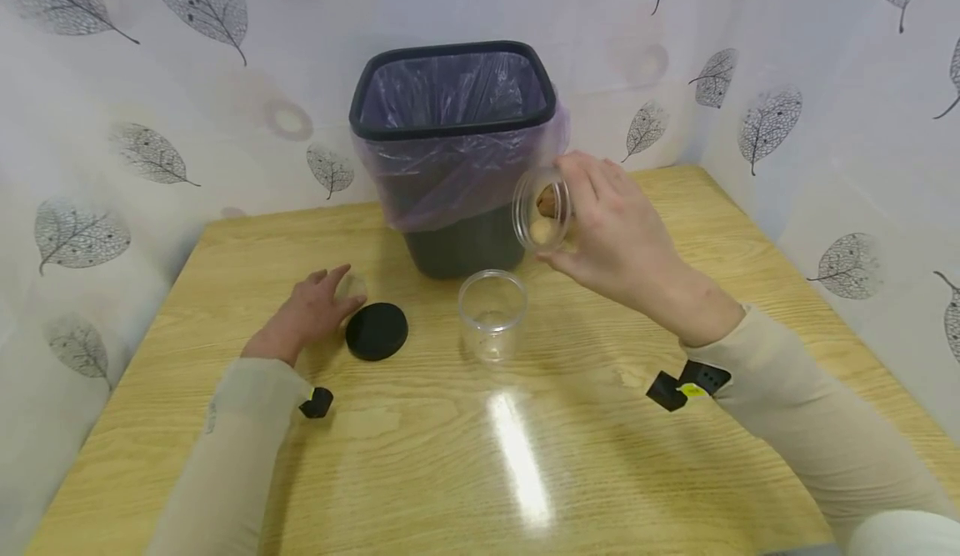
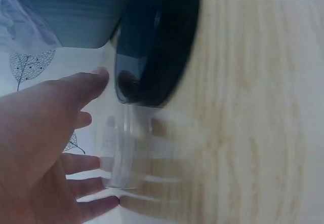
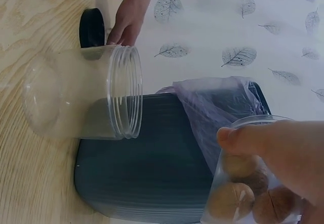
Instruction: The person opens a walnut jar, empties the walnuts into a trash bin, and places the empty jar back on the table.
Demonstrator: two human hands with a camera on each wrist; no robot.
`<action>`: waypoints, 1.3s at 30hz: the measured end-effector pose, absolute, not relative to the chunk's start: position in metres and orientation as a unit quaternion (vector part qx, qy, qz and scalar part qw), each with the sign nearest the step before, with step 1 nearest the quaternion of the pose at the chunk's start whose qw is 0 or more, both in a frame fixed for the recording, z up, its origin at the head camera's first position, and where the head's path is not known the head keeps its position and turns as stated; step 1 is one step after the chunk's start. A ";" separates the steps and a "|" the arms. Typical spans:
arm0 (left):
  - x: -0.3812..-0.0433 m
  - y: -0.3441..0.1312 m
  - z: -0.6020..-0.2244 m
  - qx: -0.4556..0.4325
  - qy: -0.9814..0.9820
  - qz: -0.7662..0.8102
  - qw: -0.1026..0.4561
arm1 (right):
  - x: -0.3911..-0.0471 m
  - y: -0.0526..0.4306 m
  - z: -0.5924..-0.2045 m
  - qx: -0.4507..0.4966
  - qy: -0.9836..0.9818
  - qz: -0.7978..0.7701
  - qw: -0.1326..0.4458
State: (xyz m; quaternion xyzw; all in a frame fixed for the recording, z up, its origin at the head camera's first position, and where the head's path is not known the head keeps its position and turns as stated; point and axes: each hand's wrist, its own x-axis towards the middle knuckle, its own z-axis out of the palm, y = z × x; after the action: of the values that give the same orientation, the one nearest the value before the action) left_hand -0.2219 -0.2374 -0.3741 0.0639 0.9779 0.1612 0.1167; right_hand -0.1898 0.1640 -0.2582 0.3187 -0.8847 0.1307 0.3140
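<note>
My right hand [image 1: 618, 222] grips a clear plastic cup [image 1: 529, 206] and holds it tilted above the table, in front of the bin. Several round brown walnuts [image 3: 231, 202] lie in the cup. Below it stands an open clear jar [image 1: 492, 314], upright on the table. On the left, my left hand [image 1: 305, 314] rests low by the table with its fingers spread. A clear round lid [image 2: 121, 153] lies at its fingertips; whether they touch it I cannot tell. Beside the thumb is a black round lid [image 1: 377, 331].
A dark bin [image 1: 465, 243] with a purple liner [image 1: 450, 177] stands at the back of the wooden table [image 1: 420, 456], close behind the jar. Walls with a leaf pattern [image 1: 330, 170] enclose the table at the back and right.
</note>
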 end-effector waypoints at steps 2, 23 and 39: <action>-0.223 -0.238 -0.371 0.064 0.977 0.170 0.113 | -0.190 0.165 -0.256 0.320 -0.882 0.139 0.316; -0.225 -0.191 -0.255 0.124 0.949 0.275 -0.095 | -0.190 0.177 -0.231 0.267 -0.897 0.189 0.296; -0.241 -0.149 -0.194 0.145 0.941 0.273 -0.140 | -0.197 0.181 -0.203 0.241 -0.910 0.216 0.261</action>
State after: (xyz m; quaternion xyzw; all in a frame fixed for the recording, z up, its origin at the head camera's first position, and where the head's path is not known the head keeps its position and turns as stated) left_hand -0.2412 -0.1490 -0.1940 0.1449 0.9407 0.2731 -0.1399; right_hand -0.1970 0.1813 -0.2028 0.2411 -0.9095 0.2155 0.2612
